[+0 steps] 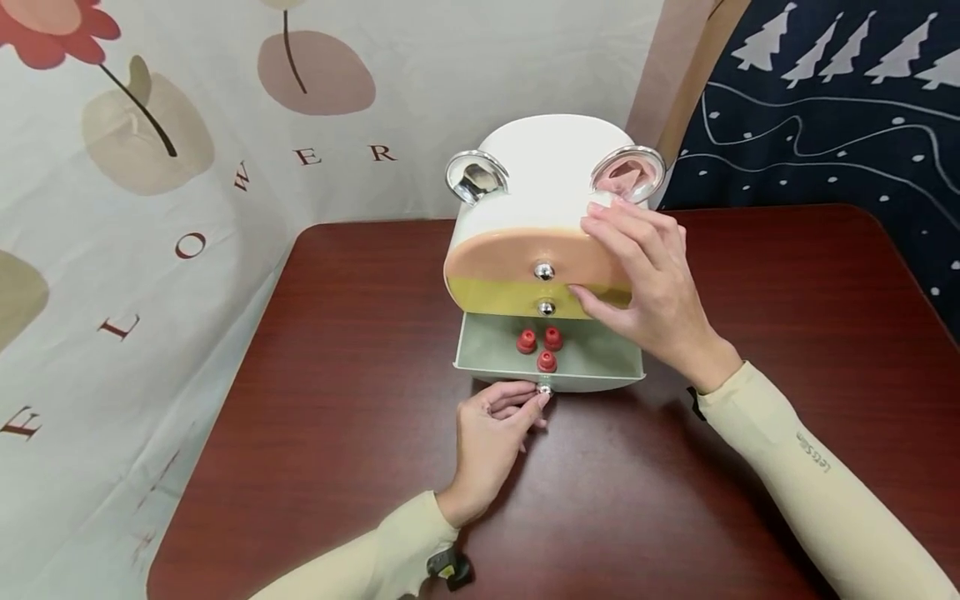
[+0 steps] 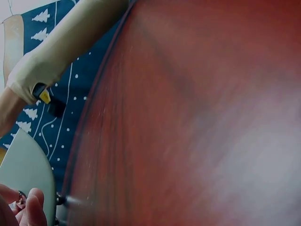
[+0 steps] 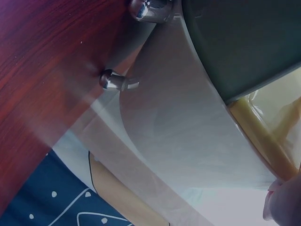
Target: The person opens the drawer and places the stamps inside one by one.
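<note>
The left hand (image 1: 491, 437) pinches the small metal knob (image 1: 544, 389) of the open bottom drawer (image 1: 480, 354). The right hand (image 1: 648, 287), fingers spread, braces the drawer box (image 1: 540, 179). The box looks light and liable to slide; grip the knob only.

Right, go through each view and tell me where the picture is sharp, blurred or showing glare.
Head view: sharp and evenly lit, with bright reflections on the chrome knobs and a soft sheen on the table. Left wrist view: the table is smeared by blur, with pale glare lower right. Right wrist view: soft focus, hazy reflections across the drawer.

L fingers (image 2: 34, 207) cut off, table (image 2: 197, 117) blurred
</note>
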Available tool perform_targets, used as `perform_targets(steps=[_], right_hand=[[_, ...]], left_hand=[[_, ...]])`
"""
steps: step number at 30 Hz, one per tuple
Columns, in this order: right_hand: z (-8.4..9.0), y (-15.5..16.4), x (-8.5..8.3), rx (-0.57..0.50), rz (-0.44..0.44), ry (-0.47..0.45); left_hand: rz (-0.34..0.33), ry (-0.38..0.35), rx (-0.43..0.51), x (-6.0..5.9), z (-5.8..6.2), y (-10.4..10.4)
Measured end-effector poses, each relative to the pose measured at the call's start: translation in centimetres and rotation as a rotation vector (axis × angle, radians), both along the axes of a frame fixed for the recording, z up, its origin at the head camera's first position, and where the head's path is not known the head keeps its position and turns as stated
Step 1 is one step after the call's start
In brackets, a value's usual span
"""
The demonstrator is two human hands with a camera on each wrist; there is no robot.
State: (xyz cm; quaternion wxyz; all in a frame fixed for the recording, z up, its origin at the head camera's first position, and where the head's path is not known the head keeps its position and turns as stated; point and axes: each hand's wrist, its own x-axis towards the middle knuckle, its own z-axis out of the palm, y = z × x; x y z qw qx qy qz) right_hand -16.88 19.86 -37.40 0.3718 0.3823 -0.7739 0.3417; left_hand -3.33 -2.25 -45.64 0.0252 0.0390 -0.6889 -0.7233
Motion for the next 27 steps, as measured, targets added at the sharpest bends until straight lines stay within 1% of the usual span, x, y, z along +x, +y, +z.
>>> perform_targets(steps=[6,9,13,17,20,24,27], right_hand=[[0.4,0.4,-0.2,0.008,0.021,-0.002],[0.5,0.5,-0.3,0.019,0.035,-0.013],[0.5,0.5,-0.4,0.007,0.042,-0.030],[0.2,0.3,-0.4,-0.052,0.043,-0.031],[0.2,-0.1,-0.3,-0.106,0.038,-0.022],[0.6,-0.6,-0.4,-0.150,0.041,0.000],[1.1,-0.8,-0.8,-0.169,0.038,0.018]], left_hand=[[-0.021,0.041,-0.017,-2.1,0.1,0.0],[-0.024,0.049,-0.030,-2.9,0.1,-0.1],[-0.042,0.048,-0.038,-3.8,0.0,-0.2],[-0.063,0.036,-0.042,-4.5,-0.3,-0.3],[-0.075,0.030,-0.053,-5.3,-0.5,-0.3],[-0.073,0.051,-0.055,-7.0,-0.6,-0.1],[-0.076,0.075,-0.044,-8.3,-0.5,0.1]])
